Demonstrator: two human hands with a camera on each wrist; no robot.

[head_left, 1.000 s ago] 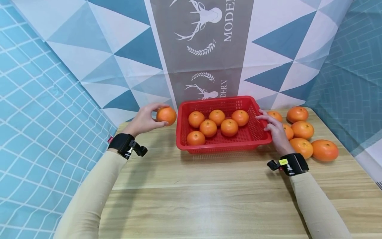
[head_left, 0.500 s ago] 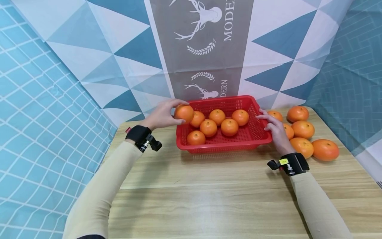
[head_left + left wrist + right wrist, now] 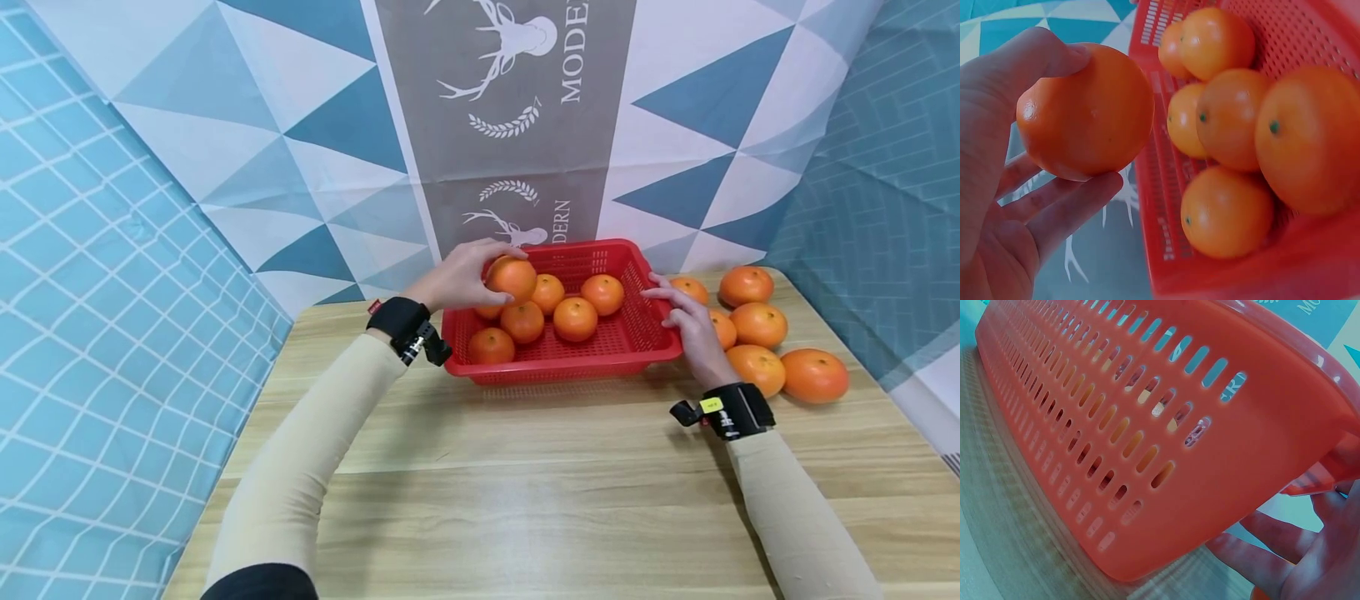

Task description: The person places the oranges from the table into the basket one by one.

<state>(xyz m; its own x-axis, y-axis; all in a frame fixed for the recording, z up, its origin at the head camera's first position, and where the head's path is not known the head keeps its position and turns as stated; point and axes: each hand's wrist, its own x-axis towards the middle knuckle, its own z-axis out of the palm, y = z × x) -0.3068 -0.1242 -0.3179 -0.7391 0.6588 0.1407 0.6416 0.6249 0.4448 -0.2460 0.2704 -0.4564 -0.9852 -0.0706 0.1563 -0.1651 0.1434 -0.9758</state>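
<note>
My left hand [image 3: 467, 275] holds an orange [image 3: 512, 278] between thumb and fingers, over the left part of the red plastic basket [image 3: 555, 363]. Close up in the left wrist view, the thumb lies on one side of the held orange [image 3: 1088, 112] and the fingertips on the other. Several more oranges, such as the front left one [image 3: 491, 346], lie inside the basket; the held one partly covers another. At the basket's right end, my right hand [image 3: 692, 327] grips the rim. The right wrist view shows fingers [image 3: 1257, 559] against the outer wall beneath the rim.
Several loose oranges [image 3: 759, 325] lie on the wooden table [image 3: 525, 483], right of the basket and beside my right hand. A patterned cloth backdrop [image 3: 517, 150] rises close behind the basket, with a blue checked cloth [image 3: 97, 317] on the left.
My left hand has carried the orange rightward, from outside the basket's left rim to over the oranges inside. The right hand and the basket have stayed in place.
</note>
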